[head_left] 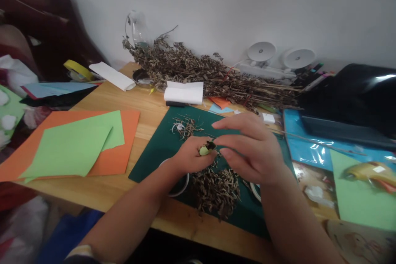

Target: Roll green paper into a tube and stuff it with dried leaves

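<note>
My left hand (192, 154) is closed around a small light-green piece (204, 150), which looks like rolled paper with something dark in its opening. Just to the right, my right hand (253, 148) has its fingers apart, the tips close to the green roll. I see nothing held in it. Below both hands, a heap of dry brown leaves (216, 192) lies on a dark green cutting mat (154, 148). A small pile of thin stalks (188, 126) is behind my left hand. White round rims show partly beside my left forearm and right wrist.
A large bundle of dried plants (198, 68) lies along the wall, near a white router (262, 70). Green paper (71, 144) rests on orange paper (133, 140) at left. At right are a yellow glue gun (365, 171), a blue plastic packet (315, 146) and more green paper.
</note>
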A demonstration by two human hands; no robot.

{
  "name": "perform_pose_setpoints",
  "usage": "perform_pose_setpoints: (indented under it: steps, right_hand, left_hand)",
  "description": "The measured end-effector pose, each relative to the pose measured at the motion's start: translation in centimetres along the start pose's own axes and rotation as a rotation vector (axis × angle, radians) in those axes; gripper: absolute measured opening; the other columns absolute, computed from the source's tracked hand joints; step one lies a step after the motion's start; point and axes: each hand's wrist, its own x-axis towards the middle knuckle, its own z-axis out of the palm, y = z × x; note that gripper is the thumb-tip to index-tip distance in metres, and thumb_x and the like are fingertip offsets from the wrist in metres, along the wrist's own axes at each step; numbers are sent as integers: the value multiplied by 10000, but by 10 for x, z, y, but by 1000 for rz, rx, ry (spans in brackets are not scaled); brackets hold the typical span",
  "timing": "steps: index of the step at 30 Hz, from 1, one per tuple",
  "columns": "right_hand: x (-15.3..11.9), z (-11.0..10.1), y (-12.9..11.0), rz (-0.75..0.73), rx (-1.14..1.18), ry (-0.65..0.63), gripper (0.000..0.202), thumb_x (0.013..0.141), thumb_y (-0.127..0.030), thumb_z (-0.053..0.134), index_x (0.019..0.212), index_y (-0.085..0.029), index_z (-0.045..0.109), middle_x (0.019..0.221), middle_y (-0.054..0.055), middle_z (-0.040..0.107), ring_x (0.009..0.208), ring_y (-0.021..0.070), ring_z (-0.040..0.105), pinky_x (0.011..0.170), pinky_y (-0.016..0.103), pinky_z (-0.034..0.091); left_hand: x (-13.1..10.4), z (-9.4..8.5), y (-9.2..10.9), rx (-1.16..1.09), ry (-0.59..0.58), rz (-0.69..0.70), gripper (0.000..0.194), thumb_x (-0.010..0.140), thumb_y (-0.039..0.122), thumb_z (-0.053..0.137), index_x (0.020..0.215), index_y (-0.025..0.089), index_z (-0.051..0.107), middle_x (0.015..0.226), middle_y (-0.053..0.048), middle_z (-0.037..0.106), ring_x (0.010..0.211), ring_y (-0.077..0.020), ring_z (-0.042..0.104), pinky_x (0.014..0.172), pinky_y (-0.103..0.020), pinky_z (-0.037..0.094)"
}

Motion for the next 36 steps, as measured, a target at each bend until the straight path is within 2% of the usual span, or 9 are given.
perform_pose_setpoints:
  steps: [3, 7, 12, 20, 28, 33, 36]
  right_hand:
    - [1, -1, 1, 43, 48, 27, 137, 741, -135, 460, 804, -180, 573, 962, 79, 587, 829, 168, 539, 736, 346, 424]
    - [2, 2, 4, 51, 51, -112, 180, 743, -185, 499, 902, -180, 584, 1061, 94, 561, 931, 194, 522, 820, 383, 400]
    - [0, 5, 7, 17, 69, -98, 96, 738, -151, 523, 789, -191, 594, 1006, 64, 582, 905, 170, 522, 816, 357, 410]
    - [1, 4, 6, 8, 13, -147, 113, 755, -149, 507, 782, -186, 610, 1018, 59, 586, 902, 183, 503, 804, 363, 414]
    - [1, 3, 2, 74, 15, -158, 102, 773, -124, 494, 764, -178, 581, 1025, 66, 582, 936, 172, 506, 844, 345, 402]
    - [3, -3, 1, 38, 60, -85, 83, 753, -123, 508, 768, -192, 552, 998, 63, 577, 921, 162, 519, 825, 348, 410]
    - [2, -5, 3, 31, 48, -148, 57, 738, -155, 556, 775, -198, 549, 1038, 66, 559, 950, 178, 510, 829, 363, 398]
  left_hand:
    - [0, 0, 1, 14, -4, -30, 211, 708, 194, 457, 535, 169, 339, 502, 53, 331, 474, -70, 315, 451, -198, 280]
    - [-1, 1, -2, 1, 26, -26, 173, 675, 201, 455, 541, 169, 351, 497, 50, 356, 478, -72, 326, 451, -192, 286]
    - [-1, 0, -1, -4, 4, -56, 177, 687, 218, 447, 535, 161, 377, 505, 35, 396, 487, -79, 366, 466, -192, 324]
    - [-1, -1, 1, 8, -2, -83, 152, 687, 228, 444, 559, 148, 443, 522, 8, 475, 520, -104, 441, 498, -210, 374]
    - [-2, 2, 0, 44, 16, -39, 116, 690, 207, 451, 582, 164, 444, 530, 25, 472, 509, -91, 424, 490, -198, 357]
    - [-2, 1, 1, 102, 0, -37, 166, 701, 241, 434, 553, 168, 415, 500, 26, 450, 483, -92, 420, 474, -203, 342]
    - [-1, 1, 2, 99, -25, -26, 171, 689, 250, 436, 543, 166, 404, 485, 34, 428, 463, -84, 406, 451, -194, 315]
